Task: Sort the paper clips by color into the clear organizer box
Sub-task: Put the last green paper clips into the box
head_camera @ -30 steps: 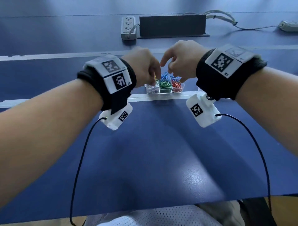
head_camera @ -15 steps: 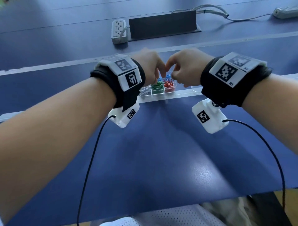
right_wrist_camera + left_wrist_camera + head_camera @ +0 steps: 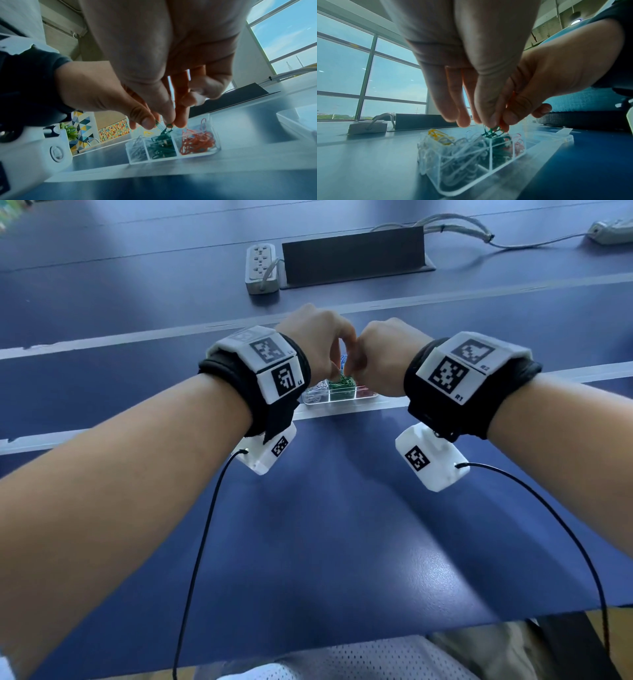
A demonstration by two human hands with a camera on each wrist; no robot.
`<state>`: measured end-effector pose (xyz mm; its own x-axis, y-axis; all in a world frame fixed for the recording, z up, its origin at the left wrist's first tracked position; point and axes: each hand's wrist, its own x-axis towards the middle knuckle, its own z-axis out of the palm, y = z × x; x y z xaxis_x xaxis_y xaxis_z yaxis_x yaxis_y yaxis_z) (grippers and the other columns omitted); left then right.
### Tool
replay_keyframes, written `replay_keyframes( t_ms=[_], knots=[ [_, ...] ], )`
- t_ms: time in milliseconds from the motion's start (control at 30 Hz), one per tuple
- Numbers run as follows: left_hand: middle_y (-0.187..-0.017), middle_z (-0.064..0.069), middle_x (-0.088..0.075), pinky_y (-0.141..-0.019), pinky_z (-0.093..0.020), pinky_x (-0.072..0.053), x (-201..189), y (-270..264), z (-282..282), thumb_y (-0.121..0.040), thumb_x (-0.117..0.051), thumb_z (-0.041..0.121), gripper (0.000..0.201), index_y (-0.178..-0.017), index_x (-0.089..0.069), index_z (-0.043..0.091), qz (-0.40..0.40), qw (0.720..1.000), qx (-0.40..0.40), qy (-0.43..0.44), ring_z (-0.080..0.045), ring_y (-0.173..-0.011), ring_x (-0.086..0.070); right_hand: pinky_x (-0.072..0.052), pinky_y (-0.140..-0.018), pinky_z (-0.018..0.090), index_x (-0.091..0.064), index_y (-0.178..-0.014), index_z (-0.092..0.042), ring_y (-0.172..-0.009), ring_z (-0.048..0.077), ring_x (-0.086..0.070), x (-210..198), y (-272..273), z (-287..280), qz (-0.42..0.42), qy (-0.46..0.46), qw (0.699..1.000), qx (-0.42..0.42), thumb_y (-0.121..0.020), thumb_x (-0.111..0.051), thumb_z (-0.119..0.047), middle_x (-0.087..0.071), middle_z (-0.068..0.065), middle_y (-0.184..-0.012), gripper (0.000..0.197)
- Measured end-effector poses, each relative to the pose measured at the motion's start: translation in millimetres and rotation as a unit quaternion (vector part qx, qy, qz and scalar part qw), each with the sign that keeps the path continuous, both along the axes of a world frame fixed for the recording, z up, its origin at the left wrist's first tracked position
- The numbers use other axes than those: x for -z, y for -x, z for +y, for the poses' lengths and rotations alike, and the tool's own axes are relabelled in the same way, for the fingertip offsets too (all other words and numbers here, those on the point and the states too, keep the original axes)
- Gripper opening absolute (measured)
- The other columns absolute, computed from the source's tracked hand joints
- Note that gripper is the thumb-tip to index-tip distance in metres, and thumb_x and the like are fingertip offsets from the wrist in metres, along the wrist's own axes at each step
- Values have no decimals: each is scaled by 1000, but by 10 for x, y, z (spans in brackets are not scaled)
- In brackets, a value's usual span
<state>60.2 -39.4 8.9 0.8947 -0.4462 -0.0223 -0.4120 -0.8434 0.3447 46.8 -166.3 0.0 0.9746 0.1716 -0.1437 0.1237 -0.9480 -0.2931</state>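
Observation:
The clear organizer box (image 3: 337, 402) sits on the blue table beyond my wrists, with white clips (image 3: 317, 393), green clips (image 3: 342, 386) and red clips (image 3: 364, 393) in its front row. Both hands meet fingertip to fingertip above the green compartment (image 3: 161, 148). My left hand (image 3: 486, 123) and my right hand (image 3: 173, 123) each pinch a tangle of green paper clips (image 3: 493, 132) that hangs down into the pile. Yellow clips (image 3: 440, 135) lie in a back compartment. In the head view the fingertips are hidden behind the knuckles.
The box's clear lid (image 3: 556, 136) lies open to its right. Further back stand a power strip (image 3: 260, 268), a black cable housing (image 3: 352, 258) and grey cables (image 3: 455, 227). A pale seam (image 3: 102, 433) crosses the table under the box.
Both hands have drawn together until their fingertips meet and have shifted from the box's back row to above the green compartment. The head camera has tipped and moved closer.

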Motion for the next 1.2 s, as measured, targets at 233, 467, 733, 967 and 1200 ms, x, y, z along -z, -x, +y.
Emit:
replay_keyframes(
  t_ms=[233,467,733,967,1200],
  knots=[
    [-81,1,-75,-80,-23,-51,25,25,46,-74,-64,-2,39,-99,-71,26,27,999,19,-4,-7,-77,-66,-54,-87,37,-74,-98,-22,-89,28,-64,-17,43,-25,8,-8,1000,-2,-84,-52,-12,-67,8,-91,28],
    [-77,6,-64,-75,-24,-49,64,14,70,-74,-70,2,33,-100,-70,22,17,1000,4,15,-9,-66,-56,-54,-89,37,-74,-98,-25,-94,25,-64,-30,25,-65,11,-19,1000,-3,-78,-51,-4,-70,4,-100,37],
    [-94,3,-68,-89,-31,-49,-25,-13,218,-82,-68,19,29,-110,-64,24,12,999,-18,30,-14,-83,-59,-49,-89,30,-68,-85,-31,-94,22,-60,-160,-34,-374,-28,2,1000,-1,-83,-45,-5,-68,1,-96,35],
    [-136,-6,-46,-102,-31,-36,96,-9,519,-58,-85,42,100,-141,-32,19,75,995,-50,-53,-22,-121,-47,-42,-97,35,-43,-134,-27,-116,25,-53,-220,-59,-903,112,127,984,55,-65,-83,-37,-51,2,-133,81],
    [-129,-2,-58,-101,-35,-42,201,-128,555,-59,-82,51,108,-145,-24,22,109,986,-69,-109,-25,-117,-55,-44,-98,34,-45,-135,-20,-115,28,-53,-101,-22,-1025,164,205,962,70,-62,-85,-29,-54,6,-129,84]
  ],
)
